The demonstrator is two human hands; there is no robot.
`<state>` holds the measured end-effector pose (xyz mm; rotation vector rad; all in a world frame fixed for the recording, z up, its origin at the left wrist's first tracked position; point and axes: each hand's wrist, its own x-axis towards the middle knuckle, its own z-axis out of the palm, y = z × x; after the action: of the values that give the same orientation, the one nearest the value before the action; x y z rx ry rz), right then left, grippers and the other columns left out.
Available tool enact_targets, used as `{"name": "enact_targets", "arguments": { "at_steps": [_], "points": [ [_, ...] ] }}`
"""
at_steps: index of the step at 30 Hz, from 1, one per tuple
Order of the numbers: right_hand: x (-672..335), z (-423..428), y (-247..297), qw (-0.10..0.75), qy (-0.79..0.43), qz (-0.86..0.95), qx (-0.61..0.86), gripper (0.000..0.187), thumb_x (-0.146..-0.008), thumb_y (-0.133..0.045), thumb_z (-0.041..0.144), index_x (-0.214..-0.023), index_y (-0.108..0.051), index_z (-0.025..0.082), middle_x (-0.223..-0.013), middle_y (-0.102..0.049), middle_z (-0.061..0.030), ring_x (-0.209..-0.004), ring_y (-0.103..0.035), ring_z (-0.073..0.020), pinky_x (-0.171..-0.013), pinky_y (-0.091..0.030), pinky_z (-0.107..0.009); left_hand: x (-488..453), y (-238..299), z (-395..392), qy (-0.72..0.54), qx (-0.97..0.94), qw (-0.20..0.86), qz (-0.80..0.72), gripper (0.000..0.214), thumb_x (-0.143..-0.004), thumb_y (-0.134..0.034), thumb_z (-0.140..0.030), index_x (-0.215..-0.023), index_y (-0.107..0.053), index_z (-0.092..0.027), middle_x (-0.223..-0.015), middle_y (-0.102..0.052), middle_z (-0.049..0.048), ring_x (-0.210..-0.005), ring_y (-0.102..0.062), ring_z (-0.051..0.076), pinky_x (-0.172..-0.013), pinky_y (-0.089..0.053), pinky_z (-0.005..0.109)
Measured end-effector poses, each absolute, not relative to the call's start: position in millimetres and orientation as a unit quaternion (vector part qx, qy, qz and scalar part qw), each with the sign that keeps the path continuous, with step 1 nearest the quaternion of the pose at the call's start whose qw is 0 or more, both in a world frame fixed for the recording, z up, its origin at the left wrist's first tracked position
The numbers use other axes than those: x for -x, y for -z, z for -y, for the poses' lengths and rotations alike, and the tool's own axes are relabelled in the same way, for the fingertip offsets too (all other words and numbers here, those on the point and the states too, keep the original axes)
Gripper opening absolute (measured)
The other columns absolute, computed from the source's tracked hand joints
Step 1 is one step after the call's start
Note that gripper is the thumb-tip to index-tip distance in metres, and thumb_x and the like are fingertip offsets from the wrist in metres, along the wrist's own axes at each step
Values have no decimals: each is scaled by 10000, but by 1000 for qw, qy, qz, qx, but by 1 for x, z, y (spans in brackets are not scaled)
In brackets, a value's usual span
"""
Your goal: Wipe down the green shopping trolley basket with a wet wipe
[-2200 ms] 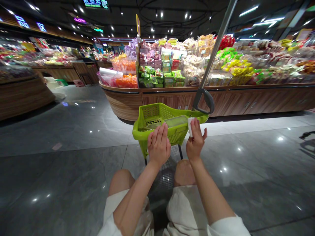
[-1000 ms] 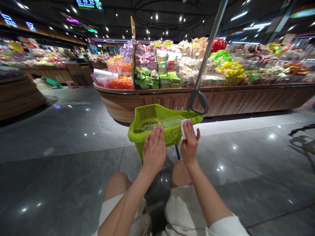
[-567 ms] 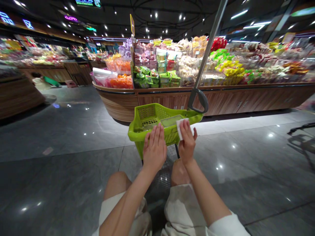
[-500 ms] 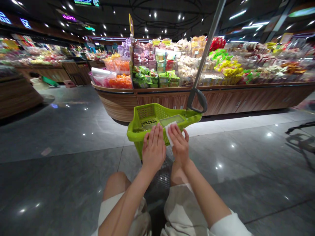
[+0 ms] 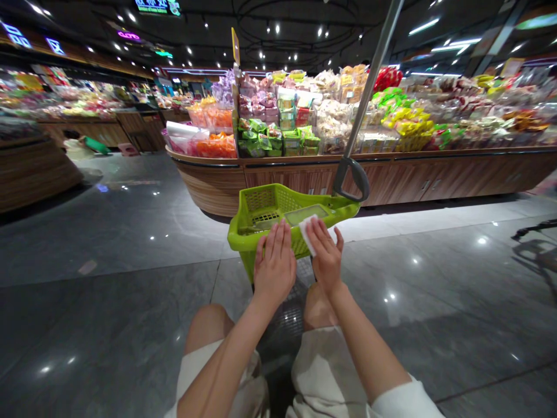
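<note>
A smooth grey tiled floor (image 5: 148,261) spreads around the green basket (image 5: 238,240), its surface glossy enough to mirror the ceiling lights (image 5: 277,29) as bright spots. Behind the basket runs a long wood-grained display stand (image 5: 400,177) with a rounded end, heaped with wrapped goods, among them orange bags (image 5: 217,145), green packets (image 5: 259,136) and yellow bags (image 5: 409,123). Far to the left of the basket stand a second curved wooden stand (image 5: 35,168) and, farther back, a low pink stool (image 5: 127,149); high above it the dark ceiling carries lit signs. The basket itself is bright yellow-green, apparently plastic, with a broad rim, walls pierced by small openings and a flat pale panel (image 5: 307,213) set in its top. A grey looped handle (image 5: 361,180) rises at its right end, with a metal pole (image 5: 374,75) slanting up from there. The basket sits just beyond the person's knees (image 5: 319,310). At its near side, the left hand (image 5: 275,267) lies with fingers straight and close together, tips on the rim. Beside it, the right hand (image 5: 325,255) holds a folded white cloth (image 5: 306,234) under its fingers against the basket's near wall, thumb spread apart.
</note>
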<state>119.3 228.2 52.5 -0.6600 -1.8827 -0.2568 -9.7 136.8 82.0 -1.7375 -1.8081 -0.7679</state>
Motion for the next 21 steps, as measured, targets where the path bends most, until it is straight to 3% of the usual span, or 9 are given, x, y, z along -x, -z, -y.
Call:
{"name": "enact_targets", "arguments": {
  "at_steps": [4, 10, 16, 21],
  "points": [
    [-122, -235, -53, 592, 65, 713, 370, 731, -863, -299, 29, -1548, -316, 284, -1559, -434, -63, -1460, -384, -189, -1220, -210, -483, 10, -82, -137, 283, 643, 254, 665, 668, -987, -374, -222, -1585, -95, -123, -1598, -361, 123, -1494, -311, 220, -1235, -155, 420],
    [-117, -224, -49, 524, 122, 807, 244, 680, -920, -317, 50, -1554, -300, 293, -1488, -531, -62, -1436, -420, -159, -1227, -208, -420, 10, -81, -137, 279, 643, 255, 666, 647, -978, -380, -213, -1577, -159, -107, -1606, -349, 118, -1501, -294, 224, -1232, -159, 421],
    [-123, -233, -48, 591, 76, 715, 365, 683, -895, -293, 53, -1542, -333, 267, -1560, -430, -76, -1463, -376, -185, -1222, -206, -473, 9, -81, -138, 282, 642, 255, 666, 647, -986, -372, -222, -1578, -142, -99, -1605, -350, 121, -1499, -295, 223, -1235, -147, 421],
    [-111, -217, -48, 511, 134, 811, 253, 628, -950, -331, 87, -1544, -328, 289, -1460, -559, -56, -1418, -446, -160, -1227, -216, -407, 9, -80, -139, 291, 644, 250, 662, 654, -962, -392, -198, -1575, -183, -115, -1599, -362, 131, -1493, -310, 240, -1231, -163, 440]
  ]
}}
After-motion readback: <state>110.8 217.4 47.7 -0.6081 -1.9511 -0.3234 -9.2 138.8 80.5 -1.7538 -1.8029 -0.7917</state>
